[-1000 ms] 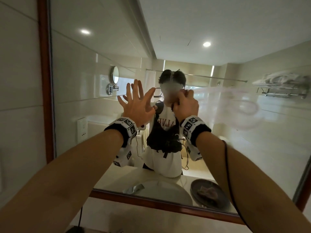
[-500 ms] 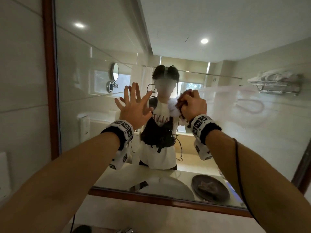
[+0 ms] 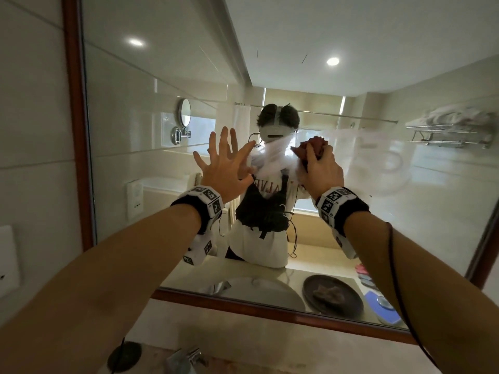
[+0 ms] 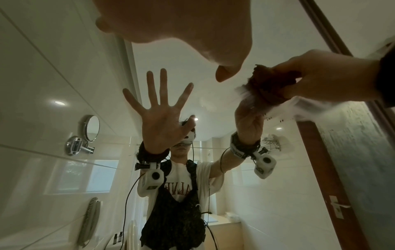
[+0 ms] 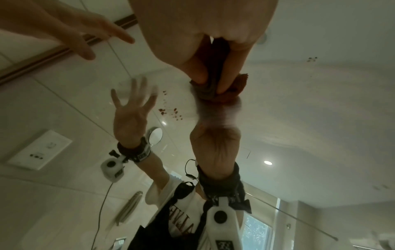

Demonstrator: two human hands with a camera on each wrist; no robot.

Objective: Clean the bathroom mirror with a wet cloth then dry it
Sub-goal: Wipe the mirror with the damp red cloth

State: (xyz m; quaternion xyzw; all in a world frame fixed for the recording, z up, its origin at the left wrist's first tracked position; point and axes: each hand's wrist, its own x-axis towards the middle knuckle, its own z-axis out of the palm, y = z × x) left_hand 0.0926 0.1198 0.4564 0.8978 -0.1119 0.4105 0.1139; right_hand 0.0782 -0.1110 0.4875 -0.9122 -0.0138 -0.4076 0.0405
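Mirror [image 3: 167, 76], brown-framed, on wall above counter. Head view: left hand [image 3: 225, 168] spread flat on glass; right hand [image 3: 320, 168] clutching balled brown cloth [image 3: 310, 147] against glass, white smear alongside. Left wrist: cloth [image 4: 271, 84] bunched in right fist [image 4: 320, 76]. Right wrist: fingers [image 5: 226, 74] wrapped round cloth [image 5: 239, 88]; brown specks [image 5: 171, 112] nearby.

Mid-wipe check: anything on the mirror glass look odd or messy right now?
Yes. Small reddish-brown specks dot the mirror between the left hand and the brown cloth gripped by the right hand. A cloudy wet smear trails rightward from the cloth, not yet dried.
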